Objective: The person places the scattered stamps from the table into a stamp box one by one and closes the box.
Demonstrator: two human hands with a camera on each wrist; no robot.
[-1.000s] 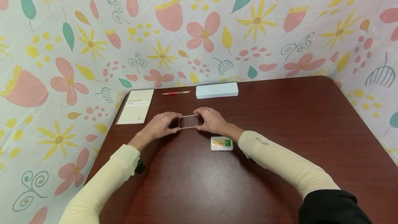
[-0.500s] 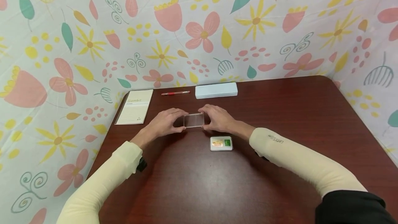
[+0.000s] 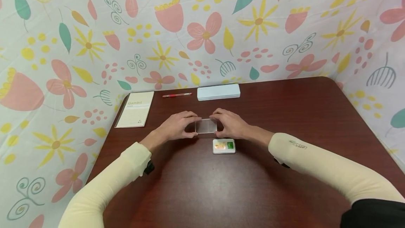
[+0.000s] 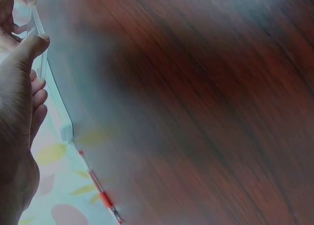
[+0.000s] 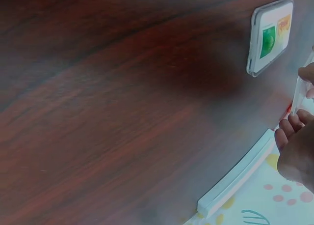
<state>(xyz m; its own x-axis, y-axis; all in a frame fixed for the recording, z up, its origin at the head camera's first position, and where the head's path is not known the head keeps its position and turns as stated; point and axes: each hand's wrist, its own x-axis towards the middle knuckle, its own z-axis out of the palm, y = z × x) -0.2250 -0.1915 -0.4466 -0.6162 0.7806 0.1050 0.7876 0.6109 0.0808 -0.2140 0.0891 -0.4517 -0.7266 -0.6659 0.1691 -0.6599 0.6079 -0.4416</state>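
Observation:
A clear rectangular plastic lid (image 3: 206, 126) is held level between both hands, over the table behind a small flat case. My left hand (image 3: 178, 126) pinches its left end, thumb at the near corner and fingers at the far one. At the opposite end, my right hand (image 3: 233, 125) grips it the same way. In the left wrist view the lid (image 4: 37, 21) appears edge-on, with the thumb pressed to it. The flat case (image 3: 224, 146), white with a green and an orange picture on top, lies just in front of the right hand.
Along the back of the dark wooden table (image 3: 215, 192) lie a cream notebook (image 3: 135, 109), a red pen (image 3: 177, 95) and a long pale-blue box (image 3: 218, 92). A flower-patterned cloth (image 3: 202, 27) hangs right behind them.
Both hands have carried the clear lid to the right, and it now sits behind the flat case. The case, notebook, pen and box have stayed where they were.

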